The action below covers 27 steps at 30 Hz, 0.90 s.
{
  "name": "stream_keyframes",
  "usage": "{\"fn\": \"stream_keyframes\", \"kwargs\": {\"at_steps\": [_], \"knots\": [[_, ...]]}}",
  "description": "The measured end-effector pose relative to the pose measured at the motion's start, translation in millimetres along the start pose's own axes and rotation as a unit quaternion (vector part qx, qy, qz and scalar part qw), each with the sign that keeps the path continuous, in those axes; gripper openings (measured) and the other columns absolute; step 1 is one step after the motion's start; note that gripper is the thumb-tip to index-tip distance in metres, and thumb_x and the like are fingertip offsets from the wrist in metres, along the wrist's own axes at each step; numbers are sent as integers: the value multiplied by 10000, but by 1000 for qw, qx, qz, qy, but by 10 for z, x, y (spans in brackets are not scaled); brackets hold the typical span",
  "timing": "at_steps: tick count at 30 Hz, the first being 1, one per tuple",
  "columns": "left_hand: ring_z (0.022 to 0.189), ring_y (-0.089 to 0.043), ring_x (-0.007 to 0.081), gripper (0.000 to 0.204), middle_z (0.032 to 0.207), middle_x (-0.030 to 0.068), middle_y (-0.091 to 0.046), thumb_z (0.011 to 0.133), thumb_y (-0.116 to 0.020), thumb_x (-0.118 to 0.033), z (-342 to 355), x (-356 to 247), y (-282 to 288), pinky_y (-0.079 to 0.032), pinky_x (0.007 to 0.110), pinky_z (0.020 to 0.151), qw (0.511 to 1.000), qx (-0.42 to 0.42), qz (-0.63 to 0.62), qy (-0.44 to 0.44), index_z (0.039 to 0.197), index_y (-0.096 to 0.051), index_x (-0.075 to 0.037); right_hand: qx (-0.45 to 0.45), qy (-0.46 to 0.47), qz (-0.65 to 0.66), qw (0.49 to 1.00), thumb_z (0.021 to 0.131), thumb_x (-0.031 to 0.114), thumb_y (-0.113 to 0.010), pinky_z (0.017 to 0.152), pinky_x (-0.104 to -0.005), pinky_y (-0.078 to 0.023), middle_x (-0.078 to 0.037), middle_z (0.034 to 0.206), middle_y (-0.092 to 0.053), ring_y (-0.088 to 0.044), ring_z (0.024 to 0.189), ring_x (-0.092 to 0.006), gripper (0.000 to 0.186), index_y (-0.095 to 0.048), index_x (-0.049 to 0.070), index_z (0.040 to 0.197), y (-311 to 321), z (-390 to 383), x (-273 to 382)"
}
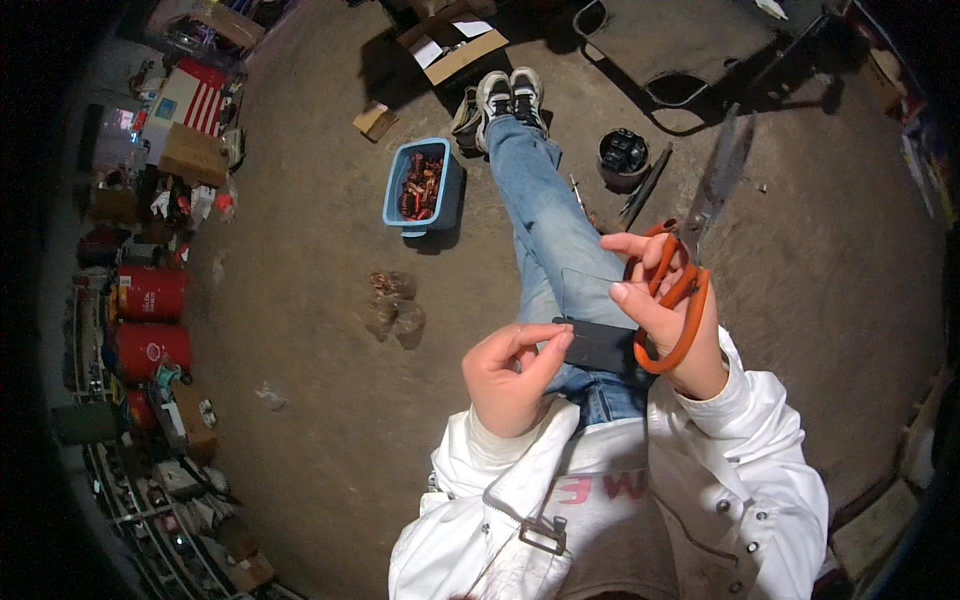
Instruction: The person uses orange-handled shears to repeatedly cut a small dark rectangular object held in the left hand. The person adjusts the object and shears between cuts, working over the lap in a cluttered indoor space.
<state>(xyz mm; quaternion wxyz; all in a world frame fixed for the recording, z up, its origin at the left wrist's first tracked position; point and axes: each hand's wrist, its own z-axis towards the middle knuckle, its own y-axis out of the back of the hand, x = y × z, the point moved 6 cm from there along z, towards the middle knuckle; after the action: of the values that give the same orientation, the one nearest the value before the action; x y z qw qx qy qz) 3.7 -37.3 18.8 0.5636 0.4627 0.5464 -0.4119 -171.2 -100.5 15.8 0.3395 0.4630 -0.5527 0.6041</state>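
Note:
Above my lap, my left hand (512,378) is closed in a pinch, thumb against fingertips, on the end of a thin dark wire (562,288). The wire bends up and across towards my right hand (668,318). That hand is wrapped round large scissors (716,185) with orange handles, their long blades pointing away from me. The thumb and a fingertip of the right hand come close to the wire's far end; whether they grip it is unclear. On my thighs, beneath both hands, lies a dark flat rectangular thing (603,347).
A blue bin (455,205) of reddish-brown parts stands left of my legs, near clear bags (407,325) of small pieces. Right of my shins are a bucket (612,178) of black parts and a dark rod (648,185). Red drums (153,350) line the left; a cardboard box (465,58) lies ahead.

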Motion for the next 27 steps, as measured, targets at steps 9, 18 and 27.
{"fn": "stream_keyframes", "kwargs": {"at_steps": [9,18,27], "knots": [[537,-481,66,72,695,30,-645,779,-735,-4,-22,-167,-107,-349,220,499,988,11,113,-101,850,-741,-17,31,-25,-40,998,842,-9,-671,668,-226,-410,-99,1009,-665,-462,733,-34,265,-418,71,832,-36,-35,-29],[535,-556,115,94,689,74,-646,802,-729,-35,-26,-173,-193,-425,254,505,975,46,126,-178,893,-724,-17,89,-141,55,984,846,19,-643,684,-252,-429,-35,943,-600,-527,800,-95,251,-420,120,900,-104,-7,-205],[571,-490,56,107,686,3,-584,869,-703,-58,0,-14,-241,-387,219,516,995,90,4,-37,955,-707,6,75,-88,94,989,844,35,-615,649,-259,-433,-39,848,-545,-519,733,-113,285,-367,138,939,-45,16,-166]]}}
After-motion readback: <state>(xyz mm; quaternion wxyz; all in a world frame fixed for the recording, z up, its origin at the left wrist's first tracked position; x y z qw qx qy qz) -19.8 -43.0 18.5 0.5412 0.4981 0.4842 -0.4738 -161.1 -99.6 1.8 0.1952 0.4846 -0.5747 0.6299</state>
